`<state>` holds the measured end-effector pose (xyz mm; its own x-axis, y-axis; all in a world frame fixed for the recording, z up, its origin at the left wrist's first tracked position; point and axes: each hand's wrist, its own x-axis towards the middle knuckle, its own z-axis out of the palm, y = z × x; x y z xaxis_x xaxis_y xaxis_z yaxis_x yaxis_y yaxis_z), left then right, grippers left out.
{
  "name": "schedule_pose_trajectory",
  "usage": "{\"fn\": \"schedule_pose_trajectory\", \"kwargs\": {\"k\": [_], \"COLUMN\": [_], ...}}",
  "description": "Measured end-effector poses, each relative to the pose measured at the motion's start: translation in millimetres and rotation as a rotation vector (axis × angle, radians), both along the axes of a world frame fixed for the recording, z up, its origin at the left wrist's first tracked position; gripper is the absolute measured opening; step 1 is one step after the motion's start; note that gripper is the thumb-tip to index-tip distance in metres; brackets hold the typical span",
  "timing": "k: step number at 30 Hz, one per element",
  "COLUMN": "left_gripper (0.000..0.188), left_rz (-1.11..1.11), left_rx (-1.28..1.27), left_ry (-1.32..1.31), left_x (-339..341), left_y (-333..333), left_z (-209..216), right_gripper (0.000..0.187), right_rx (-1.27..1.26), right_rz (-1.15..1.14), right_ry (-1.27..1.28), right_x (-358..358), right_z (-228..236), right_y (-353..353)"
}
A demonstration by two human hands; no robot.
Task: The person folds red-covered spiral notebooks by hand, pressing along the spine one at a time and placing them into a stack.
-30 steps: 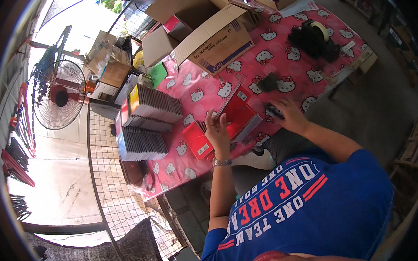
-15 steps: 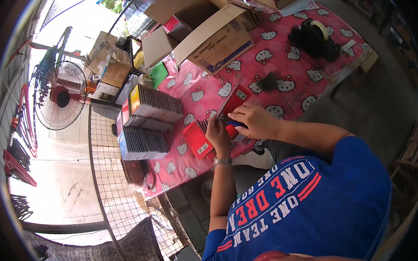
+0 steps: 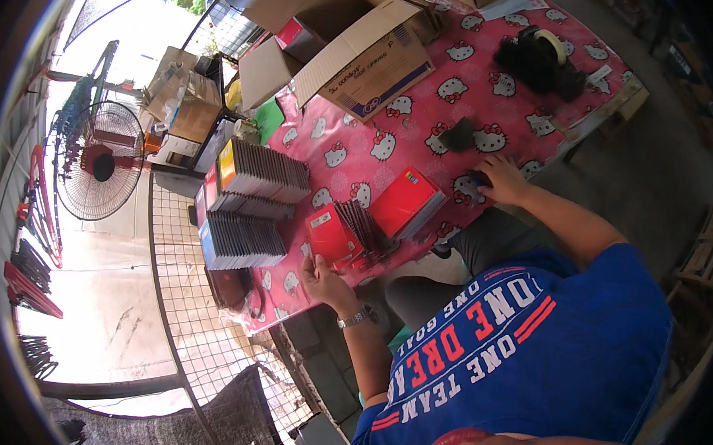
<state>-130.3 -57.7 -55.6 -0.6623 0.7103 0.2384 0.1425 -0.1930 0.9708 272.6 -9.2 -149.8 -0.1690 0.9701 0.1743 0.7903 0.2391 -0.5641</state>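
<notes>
My left hand (image 3: 327, 286) is at the near left corner of a red notebook (image 3: 331, 233), thumb and fingers closed on its edge. This notebook lies at the left end of a fanned row of spiral-bound notebooks (image 3: 360, 224), partly blurred. Just right of the row is a pile topped by another red notebook (image 3: 407, 200), untouched by either hand. Farther right, my right hand (image 3: 504, 179) rests low over the table with its fingers curled around a small dark tool (image 3: 479, 178), whose kind is mostly hidden.
Tall stacks of notebooks (image 3: 246, 239) stand at the table's left. Behind sits an open cardboard box (image 3: 378, 74). A dark scrap (image 3: 458, 136), a fuzzy black bundle (image 3: 537, 67) and a tape roll (image 3: 553, 45) lie on the pink tablecloth (image 3: 354, 171). A fan (image 3: 99, 162) stands left.
My hands have moved apart, left toward the near left and right toward the right with the tool. The red spiral notebook between them has left that spot; the right-hand pile now shows uncovered.
</notes>
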Motion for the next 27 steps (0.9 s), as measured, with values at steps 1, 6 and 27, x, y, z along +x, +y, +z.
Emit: {"fn": "schedule_pose_trajectory", "kwargs": {"k": [1, 6, 27], "left_gripper": [0.017, 0.021, 0.027], "left_rz": [0.034, 0.173, -0.8], "left_rx": [-0.019, -0.323, 0.038], "left_ry": [0.1, 0.641, 1.375], "left_x": [-7.9, -5.3, 134.0], "left_y": [-2.1, -1.9, 30.5], "left_z": [-7.5, -9.4, 34.0], "right_gripper": [0.037, 0.027, 0.02], "right_rx": [0.022, 0.059, 0.143], "right_rz": [0.025, -0.391, 0.367], "right_ry": [-0.1, -0.052, 0.443], "right_x": [2.9, 76.4, -13.5], "right_z": [-6.6, -23.2, 98.4], "right_y": [2.8, 116.7, 30.7]}}
